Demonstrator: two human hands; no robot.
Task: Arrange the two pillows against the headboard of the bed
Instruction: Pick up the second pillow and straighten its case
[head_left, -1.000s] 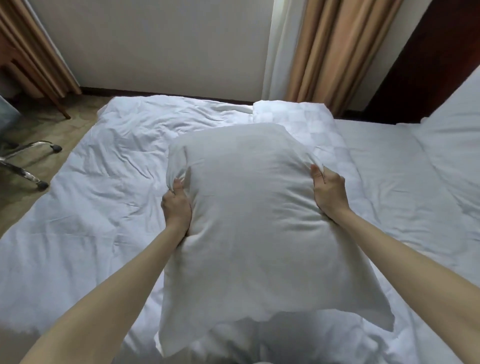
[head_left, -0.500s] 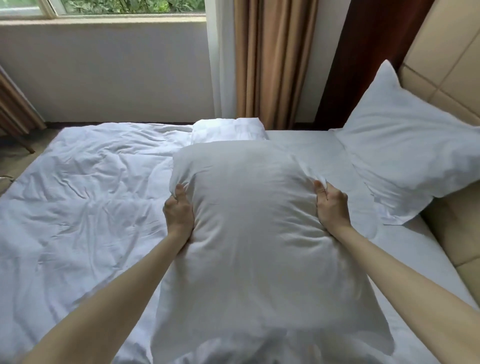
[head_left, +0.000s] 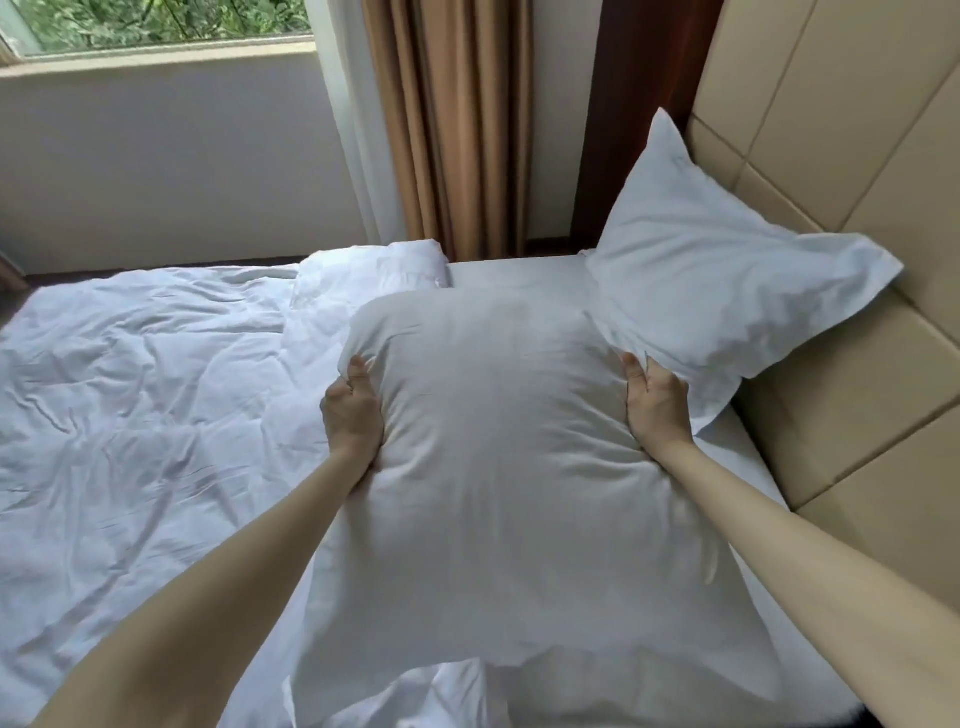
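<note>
I hold a large white pillow (head_left: 504, 467) above the bed, in the middle of the head view. My left hand (head_left: 353, 415) grips its left side and my right hand (head_left: 655, 408) grips its right side. A second white pillow (head_left: 727, 280) leans tilted against the beige padded headboard (head_left: 857, 364) at the right, its lower corner close to my right hand. The held pillow hides the mattress below it.
A crumpled white duvet (head_left: 145, 395) covers the left of the bed, with a folded edge (head_left: 369, 275) at the far side. Beyond the bed are brown curtains (head_left: 447, 124), a pale wall and a window (head_left: 156, 26).
The view has swung right with the held pillow. The headboard and the second pillow have come fully into sight, and the held pillow is now nearer to them. Both grips are unchanged.
</note>
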